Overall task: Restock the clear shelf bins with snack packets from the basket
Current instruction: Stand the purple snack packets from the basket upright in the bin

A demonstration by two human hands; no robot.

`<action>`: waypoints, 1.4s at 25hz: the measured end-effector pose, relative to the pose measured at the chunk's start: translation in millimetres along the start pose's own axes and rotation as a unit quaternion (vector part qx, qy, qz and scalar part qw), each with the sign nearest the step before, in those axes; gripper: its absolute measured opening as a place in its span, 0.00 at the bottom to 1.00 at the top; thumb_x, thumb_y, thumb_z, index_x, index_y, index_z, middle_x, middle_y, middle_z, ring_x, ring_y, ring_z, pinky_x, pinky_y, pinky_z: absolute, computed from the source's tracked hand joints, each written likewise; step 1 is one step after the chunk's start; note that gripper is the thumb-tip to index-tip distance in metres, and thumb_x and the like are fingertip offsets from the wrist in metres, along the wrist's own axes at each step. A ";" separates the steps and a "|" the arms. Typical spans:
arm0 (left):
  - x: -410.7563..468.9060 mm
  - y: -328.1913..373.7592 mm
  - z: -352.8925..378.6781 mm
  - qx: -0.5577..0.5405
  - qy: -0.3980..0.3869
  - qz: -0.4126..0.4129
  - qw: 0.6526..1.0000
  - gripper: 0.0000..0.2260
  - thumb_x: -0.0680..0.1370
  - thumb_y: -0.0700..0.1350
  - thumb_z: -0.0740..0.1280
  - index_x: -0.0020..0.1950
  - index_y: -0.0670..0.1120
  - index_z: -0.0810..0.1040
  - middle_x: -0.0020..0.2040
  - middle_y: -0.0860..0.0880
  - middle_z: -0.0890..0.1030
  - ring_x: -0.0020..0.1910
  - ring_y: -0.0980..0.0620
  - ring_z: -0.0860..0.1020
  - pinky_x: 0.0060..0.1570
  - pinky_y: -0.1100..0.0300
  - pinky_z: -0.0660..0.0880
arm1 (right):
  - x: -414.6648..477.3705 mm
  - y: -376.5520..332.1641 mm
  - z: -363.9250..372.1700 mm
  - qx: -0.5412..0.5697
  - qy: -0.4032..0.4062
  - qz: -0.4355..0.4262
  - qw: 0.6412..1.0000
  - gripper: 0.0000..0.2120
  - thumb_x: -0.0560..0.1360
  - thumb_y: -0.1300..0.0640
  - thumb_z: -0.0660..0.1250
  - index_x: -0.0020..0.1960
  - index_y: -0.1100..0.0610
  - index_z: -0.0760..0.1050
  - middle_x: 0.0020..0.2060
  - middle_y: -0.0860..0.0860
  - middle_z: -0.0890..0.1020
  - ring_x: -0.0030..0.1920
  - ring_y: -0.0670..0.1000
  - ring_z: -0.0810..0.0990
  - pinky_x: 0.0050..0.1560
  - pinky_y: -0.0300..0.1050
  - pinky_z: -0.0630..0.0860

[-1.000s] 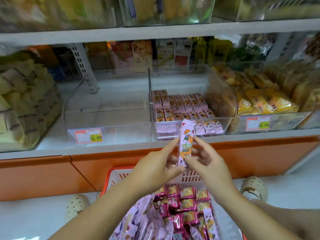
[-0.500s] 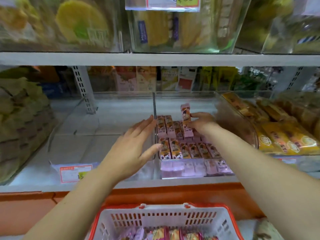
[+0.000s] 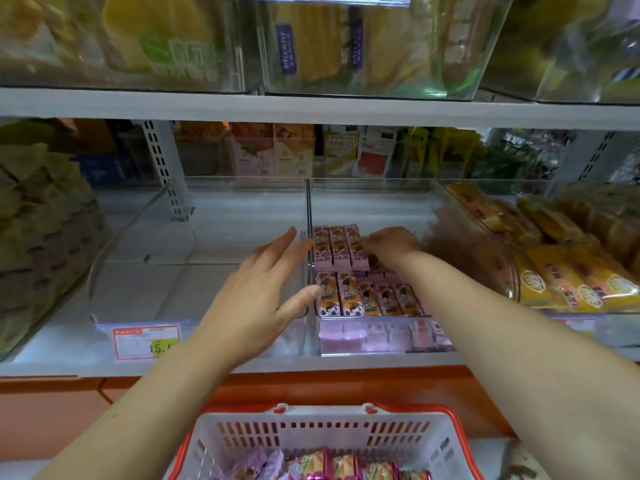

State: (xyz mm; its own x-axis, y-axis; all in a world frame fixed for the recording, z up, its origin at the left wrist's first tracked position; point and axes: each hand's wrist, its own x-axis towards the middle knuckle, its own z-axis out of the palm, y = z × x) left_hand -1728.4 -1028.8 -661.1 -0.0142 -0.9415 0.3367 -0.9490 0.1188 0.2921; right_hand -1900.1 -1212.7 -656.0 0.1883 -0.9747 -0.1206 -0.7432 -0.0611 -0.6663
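A clear shelf bin (image 3: 446, 206) in the middle of the shelf holds rows of small pink and orange snack packets (image 3: 367, 299). My right hand (image 3: 391, 244) reaches into it, fingers bent down on the rightmost packet (image 3: 356, 252) of the back row, which lies flat in line with its neighbours. My left hand (image 3: 263, 292) hovers with straight fingers at the divider wall just left of that bin and holds nothing. Below, the white basket with a red rim (image 3: 322, 410) holds several more packets (image 3: 346, 467).
Left of the divider is a clear bin (image 3: 194, 237) with nothing in it and a price tag (image 3: 145, 341) on its front. Yellow packets (image 3: 571, 282) fill the bin to the right, pale green ones (image 3: 41, 230) the far left. An upper shelf (image 3: 311, 107) with full bins hangs overhead.
My right hand carried the packet from in front of me into the middle bin and laid it from upright to flat in the back row. My left hand let go and moved beside the bin.
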 end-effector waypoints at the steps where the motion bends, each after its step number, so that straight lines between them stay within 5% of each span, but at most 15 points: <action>1: -7.0 4.4 -0.6 0.016 0.028 0.009 0.999 0.30 0.76 0.68 0.48 0.77 0.59 0.54 0.78 0.55 0.57 0.73 0.52 0.59 0.69 0.54 0.62 | -11.1 -2.9 -6.2 0.011 0.039 -0.014 0.999 0.22 0.79 0.46 0.62 0.69 0.56 0.72 0.67 0.55 0.75 0.62 0.55 0.76 0.60 0.45 0.73; 4: -44.8 18.5 3.9 0.030 0.122 0.073 0.989 0.23 0.79 0.56 0.57 0.71 0.47 0.69 0.66 0.49 0.73 0.63 0.51 0.70 0.63 0.59 0.65 | -71.8 -1.4 -21.9 0.140 0.188 -0.120 0.965 0.15 0.80 0.50 0.61 0.65 0.51 0.72 0.49 0.49 0.81 0.43 0.46 0.77 0.42 0.38 0.72; 7: -104.1 21.5 29.6 0.034 0.035 0.109 0.993 0.19 0.78 0.51 0.61 0.67 0.48 0.72 0.61 0.51 0.76 0.58 0.52 0.73 0.57 0.60 0.70 | -153.4 32.4 5.2 0.204 0.261 -0.220 0.917 0.09 0.80 0.56 0.60 0.59 0.48 0.72 0.39 0.43 0.75 0.38 0.43 0.74 0.39 0.36 0.71; 9: -146.7 14.8 58.6 0.017 -0.082 0.071 0.994 0.19 0.78 0.51 0.60 0.69 0.51 0.70 0.63 0.53 0.75 0.60 0.52 0.73 0.57 0.57 0.73 | -192.8 70.5 51.3 0.153 0.171 -0.205 0.951 0.09 0.80 0.58 0.59 0.58 0.49 0.73 0.42 0.43 0.76 0.40 0.46 0.75 0.41 0.42 0.70; 11: -190.4 5.0 89.7 -0.001 -0.229 -0.002 0.973 0.21 0.80 0.50 0.59 0.73 0.52 0.65 0.68 0.52 0.70 0.66 0.50 0.70 0.62 0.55 0.70 | -222.9 109.6 101.7 0.017 -0.033 -0.158 0.987 0.12 0.81 0.57 0.58 0.62 0.52 0.73 0.51 0.48 0.77 0.46 0.47 0.75 0.46 0.43 0.69; 14: -241.0 -4.4 123.6 0.026 -0.360 -0.052 0.931 0.26 0.80 0.51 0.61 0.77 0.51 0.57 0.74 0.48 0.63 0.71 0.47 0.63 0.68 0.53 0.64 | -256.2 153.5 159.8 -0.152 -0.311 -0.143 0.927 0.19 0.82 0.54 0.57 0.72 0.54 0.65 0.64 0.56 0.71 0.60 0.55 0.73 0.57 0.44 0.69; 17: -265.1 -3.8 137.5 0.055 -0.412 -0.076 0.906 0.33 0.79 0.57 0.62 0.79 0.50 0.51 0.78 0.47 0.54 0.76 0.45 0.55 0.73 0.51 0.57 | -281.6 173.6 202.6 -0.130 -0.394 -0.131 0.900 0.28 0.81 0.54 0.58 0.78 0.47 0.52 0.75 0.54 0.59 0.72 0.55 0.63 0.71 0.48 0.63; 19: -270.0 -2.5 140.4 0.065 -0.428 -0.076 0.898 0.34 0.78 0.58 0.62 0.79 0.51 0.50 0.79 0.47 0.51 0.77 0.45 0.51 0.74 0.49 0.56 | -290.7 174.3 218.6 -0.133 -0.391 -0.142 0.900 0.32 0.80 0.57 0.60 0.78 0.45 0.49 0.77 0.51 0.56 0.75 0.55 0.59 0.73 0.51 0.60; 23: -269.7 -1.6 138.9 0.074 -0.439 -0.071 0.893 0.33 0.78 0.58 0.63 0.78 0.51 0.53 0.79 0.47 0.51 0.77 0.44 0.49 0.73 0.46 0.57 | -288.0 167.8 214.5 -0.147 -0.289 -0.181 0.929 0.17 0.78 0.54 0.65 0.67 0.52 0.70 0.58 0.50 0.76 0.60 0.51 0.70 0.56 0.44 0.68; 26: -264.8 1.6 137.1 0.066 -0.436 -0.076 0.894 0.30 0.79 0.57 0.62 0.78 0.50 0.56 0.78 0.47 0.54 0.76 0.44 0.52 0.73 0.47 0.57 | -282.3 168.4 202.6 -0.117 -0.352 -0.140 0.918 0.12 0.75 0.49 0.69 0.54 0.54 0.75 0.47 0.48 0.73 0.51 0.49 0.68 0.47 0.42 0.65; 30: -249.1 15.1 132.0 -0.033 -0.364 -0.083 0.927 0.18 0.83 0.51 0.57 0.72 0.50 0.69 0.73 0.48 0.68 0.70 0.47 0.63 0.68 0.55 0.62 | -266.0 168.7 174.6 0.109 -0.354 0.029 0.929 0.08 0.75 0.53 0.70 0.47 0.53 0.71 0.43 0.49 0.76 0.42 0.50 0.77 0.44 0.43 0.75; 32: -239.4 29.6 126.6 -0.150 -0.352 -0.148 0.912 0.19 0.83 0.51 0.57 0.73 0.50 0.68 0.67 0.48 0.74 0.63 0.49 0.72 0.61 0.59 0.68 | -255.0 170.1 157.2 0.198 -0.320 0.091 0.922 0.09 0.75 0.56 0.71 0.51 0.56 0.73 0.45 0.55 0.80 0.46 0.55 0.83 0.52 0.53 0.80; 35: -226.2 48.0 125.1 -0.262 -0.348 -0.206 0.876 0.22 0.79 0.53 0.64 0.73 0.55 0.66 0.56 0.51 0.76 0.47 0.56 0.77 0.45 0.65 0.72 | -244.2 169.3 129.9 0.297 -0.277 0.130 0.904 0.10 0.76 0.59 0.69 0.56 0.61 0.74 0.45 0.59 0.82 0.43 0.55 0.84 0.51 0.52 0.82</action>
State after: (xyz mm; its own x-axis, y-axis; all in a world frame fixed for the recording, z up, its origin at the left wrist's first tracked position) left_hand -1810.2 -849.6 -835.2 -0.0668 -0.8811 -0.4682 -0.6469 -0.3190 0.6926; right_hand -1988.5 -957.1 -835.0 0.4729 -0.6718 -0.5702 -0.3628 0.4413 -0.8208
